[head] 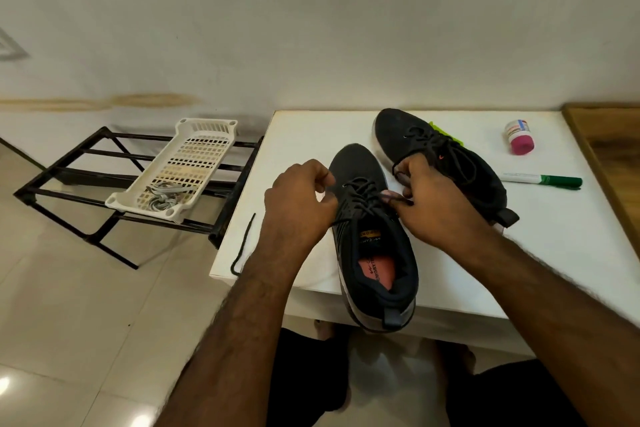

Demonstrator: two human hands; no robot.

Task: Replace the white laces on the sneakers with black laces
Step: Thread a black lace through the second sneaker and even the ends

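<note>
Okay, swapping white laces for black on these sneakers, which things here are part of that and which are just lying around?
Part of the job:
near sneaker, held by left hand and right hand
black lace
far sneaker
pale laces in the white basket

Lying about:
green marker
pink-capped bottle
black rack

Wall point(311, 10): was plain and white.
Floor point(69, 305): had shiny pale tiles.
Desk point(450, 253): was white.
Rack point(69, 177): was black metal, beside the desk.

Soft even light, blurred, warped edges
</note>
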